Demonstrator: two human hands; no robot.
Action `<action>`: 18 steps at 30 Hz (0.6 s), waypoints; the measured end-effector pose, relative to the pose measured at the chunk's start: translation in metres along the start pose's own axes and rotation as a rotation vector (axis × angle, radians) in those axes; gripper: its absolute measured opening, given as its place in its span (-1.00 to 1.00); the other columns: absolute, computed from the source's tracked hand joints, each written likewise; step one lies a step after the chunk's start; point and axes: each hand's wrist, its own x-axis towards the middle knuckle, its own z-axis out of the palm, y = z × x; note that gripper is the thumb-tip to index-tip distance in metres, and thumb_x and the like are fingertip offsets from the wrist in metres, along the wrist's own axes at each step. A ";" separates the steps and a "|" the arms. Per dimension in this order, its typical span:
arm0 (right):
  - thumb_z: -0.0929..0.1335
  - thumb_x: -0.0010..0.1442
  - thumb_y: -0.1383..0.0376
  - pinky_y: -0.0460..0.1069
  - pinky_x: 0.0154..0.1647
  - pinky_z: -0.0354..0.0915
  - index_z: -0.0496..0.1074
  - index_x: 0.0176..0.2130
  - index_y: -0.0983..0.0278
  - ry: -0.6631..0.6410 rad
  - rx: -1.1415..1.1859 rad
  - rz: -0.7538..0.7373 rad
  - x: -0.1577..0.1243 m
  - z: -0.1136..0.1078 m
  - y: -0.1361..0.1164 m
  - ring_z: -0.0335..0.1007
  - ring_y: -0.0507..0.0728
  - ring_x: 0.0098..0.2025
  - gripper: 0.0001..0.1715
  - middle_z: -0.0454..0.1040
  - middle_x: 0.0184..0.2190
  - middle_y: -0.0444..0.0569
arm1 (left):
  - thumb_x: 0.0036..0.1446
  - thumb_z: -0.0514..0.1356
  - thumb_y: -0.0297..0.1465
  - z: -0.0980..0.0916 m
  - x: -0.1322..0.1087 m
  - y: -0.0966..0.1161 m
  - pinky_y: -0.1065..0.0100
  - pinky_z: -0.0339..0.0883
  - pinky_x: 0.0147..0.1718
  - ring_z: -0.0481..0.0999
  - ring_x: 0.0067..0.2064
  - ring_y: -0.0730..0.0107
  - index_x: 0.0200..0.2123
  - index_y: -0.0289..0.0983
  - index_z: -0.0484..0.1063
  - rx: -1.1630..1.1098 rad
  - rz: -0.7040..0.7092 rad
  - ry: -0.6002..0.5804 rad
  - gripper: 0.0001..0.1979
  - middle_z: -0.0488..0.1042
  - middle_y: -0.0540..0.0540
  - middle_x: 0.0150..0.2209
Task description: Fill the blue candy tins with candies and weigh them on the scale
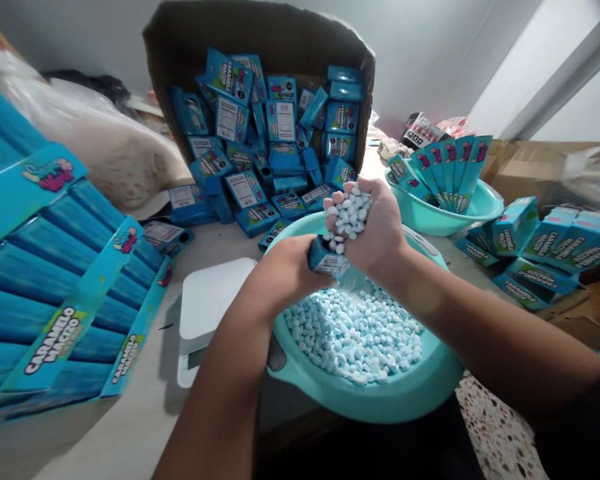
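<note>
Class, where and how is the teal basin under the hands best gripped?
Probably by the near-left rim handle and far-right rim handle together, from outside: they sit on opposite sides of the basin, so its load of candies should stay balanced.

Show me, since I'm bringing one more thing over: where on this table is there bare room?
The widest patch is the table front-left, between the blue display and the left forearm. A narrower strip runs between that display and the white scale. Crowded: the back, with loose boxes in and before the carton; the right, around the second bowl.
</note>
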 end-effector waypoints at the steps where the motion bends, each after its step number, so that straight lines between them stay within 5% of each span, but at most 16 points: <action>1: 0.32 0.09 -0.05 -0.03 -0.39 0.39 0.23 -0.39 0.18 0.001 -0.027 -0.010 0.000 0.000 0.001 0.50 0.14 -0.23 -0.62 0.39 -0.49 -0.08 | -0.11 0.39 -0.31 0.000 0.000 0.000 0.29 0.23 -0.42 0.49 -0.32 0.24 -0.30 -0.18 0.50 0.003 -0.001 0.000 -0.75 0.56 0.04 -0.35; 10: 0.33 0.08 -0.01 0.05 -0.24 0.44 0.26 -0.39 0.19 0.056 -0.069 -0.007 0.000 0.001 0.000 0.53 0.21 -0.12 -0.66 0.43 -0.45 -0.03 | -0.08 0.37 -0.34 -0.001 -0.001 0.000 0.31 0.22 -0.44 0.48 -0.33 0.28 -0.31 -0.18 0.49 -0.010 0.032 -0.004 -0.79 0.54 0.06 -0.36; 18: 0.34 0.08 -0.04 0.05 -0.24 0.42 0.29 -0.38 0.19 0.000 -0.077 -0.023 -0.004 0.002 0.000 0.54 0.16 -0.22 -0.63 0.46 -0.44 -0.05 | -0.10 0.40 -0.30 0.000 0.001 -0.001 0.31 0.19 -0.47 0.47 -0.36 0.28 -0.33 -0.17 0.49 0.043 0.029 0.008 -0.77 0.53 0.06 -0.39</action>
